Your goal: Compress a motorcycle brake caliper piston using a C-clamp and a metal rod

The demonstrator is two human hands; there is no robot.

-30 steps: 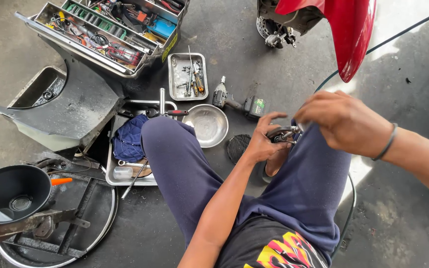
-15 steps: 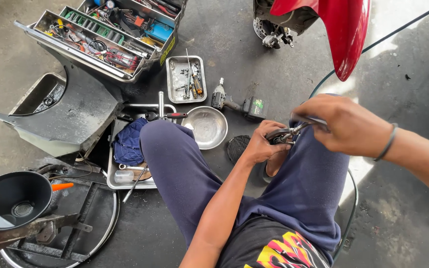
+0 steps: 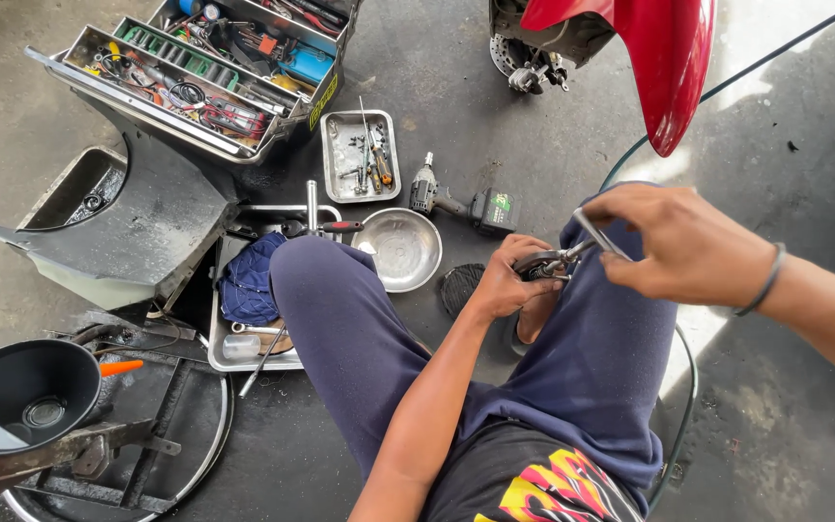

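- Since the earlier frame, both hands sit a little lower over the right knee, and the thin metal tool now slants up from the part.
- Left of the legs, a round steel bowl (image 3: pixel 400 248) rests on the concrete floor (image 3: pixel 456 87), just beside a cordless driver (image 3: pixel 461 201).
- Left hand (image 3: pixel 506 282) is curled shut around a small dark metal part (image 3: pixel 545 262).
- Right hand (image 3: pixel 690 244) pinches a thin metal tool (image 3: pixel 596 233), whose lower end touches the part, just right of the left hand.

Stained grey concrete floor (image 3: pixel 456 87), sunlit at the right, with an open metal toolbox (image 3: pixel 205 68)
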